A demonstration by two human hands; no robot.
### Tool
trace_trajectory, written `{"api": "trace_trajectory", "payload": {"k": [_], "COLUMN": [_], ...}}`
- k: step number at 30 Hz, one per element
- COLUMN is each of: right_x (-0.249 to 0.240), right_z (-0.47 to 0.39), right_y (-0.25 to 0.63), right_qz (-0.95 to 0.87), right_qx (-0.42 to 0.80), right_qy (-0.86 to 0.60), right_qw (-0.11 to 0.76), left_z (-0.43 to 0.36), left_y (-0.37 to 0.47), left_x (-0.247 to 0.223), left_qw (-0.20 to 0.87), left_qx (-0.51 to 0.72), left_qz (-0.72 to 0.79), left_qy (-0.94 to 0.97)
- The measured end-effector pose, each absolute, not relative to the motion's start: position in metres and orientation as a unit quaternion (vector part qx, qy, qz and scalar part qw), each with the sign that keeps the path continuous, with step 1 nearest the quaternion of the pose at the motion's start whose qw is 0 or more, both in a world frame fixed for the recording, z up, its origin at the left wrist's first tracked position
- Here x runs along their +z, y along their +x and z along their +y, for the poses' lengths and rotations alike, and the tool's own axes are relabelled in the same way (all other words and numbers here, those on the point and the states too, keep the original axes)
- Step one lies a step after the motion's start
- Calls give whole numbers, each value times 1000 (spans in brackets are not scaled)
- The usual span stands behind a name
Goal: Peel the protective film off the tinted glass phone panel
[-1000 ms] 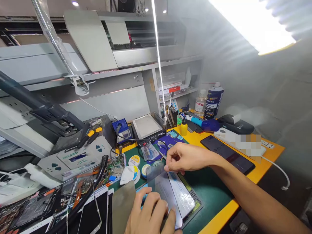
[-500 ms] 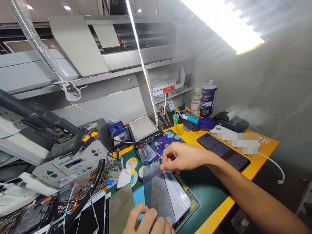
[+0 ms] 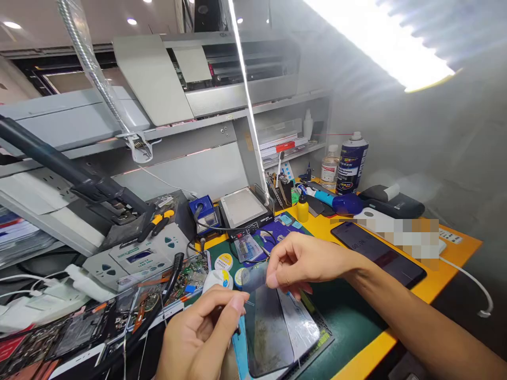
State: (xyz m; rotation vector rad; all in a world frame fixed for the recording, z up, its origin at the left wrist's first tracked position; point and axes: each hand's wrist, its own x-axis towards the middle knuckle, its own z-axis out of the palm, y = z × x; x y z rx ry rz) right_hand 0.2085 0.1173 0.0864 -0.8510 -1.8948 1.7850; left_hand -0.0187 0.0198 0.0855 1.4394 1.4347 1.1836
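My right hand (image 3: 299,264) pinches the right edge of a clear film (image 3: 255,278) between thumb and fingers. At the film's left corner, the thumb and forefinger of my left hand (image 3: 212,330) are pressed together. The film is raised over the top end of a dark, smudged phone screen (image 3: 271,335). Under that screen lies a shiny silver-white sheet (image 3: 299,322), with a blue strip (image 3: 241,353) showing on the left. A thin pointed tool (image 3: 265,252) sticks out behind my right fingers; most of it is hidden.
On the right lie a phone (image 3: 380,253) and a white cable. A yellow bottle (image 3: 302,207), a spray can (image 3: 351,163) and a heating plate (image 3: 245,207) stand farther back. Circuit boards (image 3: 194,279) and a grey control unit (image 3: 138,257) crowd the left. A bright lamp (image 3: 380,42) hangs above.
My left hand has risen from the screen's near end to the film's left corner. The film has come up off the screen's face, baring its smudged surface. The view has shifted slightly left.
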Motion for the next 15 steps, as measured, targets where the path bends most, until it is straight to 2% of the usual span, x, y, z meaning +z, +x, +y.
{"api": "trace_trajectory", "payload": {"k": [6,15], "right_x": [74,69], "right_z": [103,95], "right_y": [180,168], "right_qz": [-562,-509], "right_qx": [758,790], "right_qy": [-254,-256], "right_qw": [213,227], "left_z": [22,18], "left_y": [-6,-12], "left_x": [76,68], "left_qw": [376,343], "left_qx": [544,539], "left_qz": [553,511], "left_qy": [507,576]}}
